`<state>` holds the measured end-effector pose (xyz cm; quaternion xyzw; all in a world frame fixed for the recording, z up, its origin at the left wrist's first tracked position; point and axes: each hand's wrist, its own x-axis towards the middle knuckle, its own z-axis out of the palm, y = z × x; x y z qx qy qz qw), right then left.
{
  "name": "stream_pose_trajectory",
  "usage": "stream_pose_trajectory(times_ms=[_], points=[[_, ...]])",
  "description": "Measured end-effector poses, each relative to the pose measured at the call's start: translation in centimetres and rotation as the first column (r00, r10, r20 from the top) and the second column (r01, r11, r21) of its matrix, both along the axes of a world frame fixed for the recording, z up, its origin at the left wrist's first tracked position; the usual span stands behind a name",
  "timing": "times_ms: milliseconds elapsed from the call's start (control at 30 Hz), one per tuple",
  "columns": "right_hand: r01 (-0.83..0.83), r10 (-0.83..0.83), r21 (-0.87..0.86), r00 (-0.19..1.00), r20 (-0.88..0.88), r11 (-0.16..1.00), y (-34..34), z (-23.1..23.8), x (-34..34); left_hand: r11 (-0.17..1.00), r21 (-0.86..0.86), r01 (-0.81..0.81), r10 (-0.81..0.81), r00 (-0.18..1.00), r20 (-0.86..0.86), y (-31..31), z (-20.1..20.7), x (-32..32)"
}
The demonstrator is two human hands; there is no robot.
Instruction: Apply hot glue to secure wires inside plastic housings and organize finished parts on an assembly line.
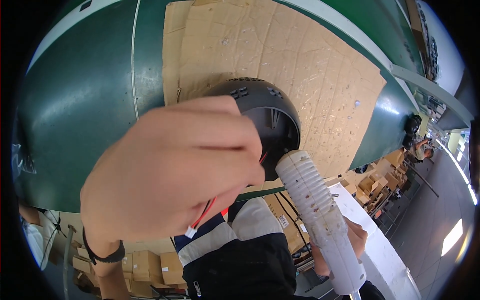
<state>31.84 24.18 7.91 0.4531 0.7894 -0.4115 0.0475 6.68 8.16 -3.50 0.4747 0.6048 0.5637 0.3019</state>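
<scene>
My left hand [175, 160] is closed and fills the middle of the view. Out of its underside comes a thin red and black wire [204, 216] with a small white connector plug on its end. More red wire shows past the fingertips, at the opening of a black dome-shaped plastic housing [274, 102]. That housing has square vent slots and lies on cardboard, partly hidden behind my left hand. My right hand [353, 241] grips a white hot glue gun [320, 210] with a ribbed barrel. Its tip end is close to the housing's rim; whether they touch I cannot tell.
A flat cardboard sheet [330, 85] covers part of the green table [85, 115]. A white ledge [385, 255] runs along my right side. Cardboard boxes [147, 265] stand below. Another person [421, 151] is far right; part of another person [35, 235] shows at lower left.
</scene>
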Motion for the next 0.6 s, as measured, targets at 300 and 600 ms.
stream_pose_trajectory(times_ms=[300, 600], points=[[-0.506, 0.502, -0.012, 0.852, 0.151, 0.862, 1.0, 1.0, -2.3, 1.000, 0.014, 0.007, -0.007, 1.000, -0.011, -0.7, 0.0, 0.6], [-0.315, 0.317, -0.044, 0.945, 0.081, 0.948, 1.0, 0.4, 0.3, 1.000, 0.027, 0.007, -0.007, 1.000, -0.003, -0.1, 0.0, -0.4]])
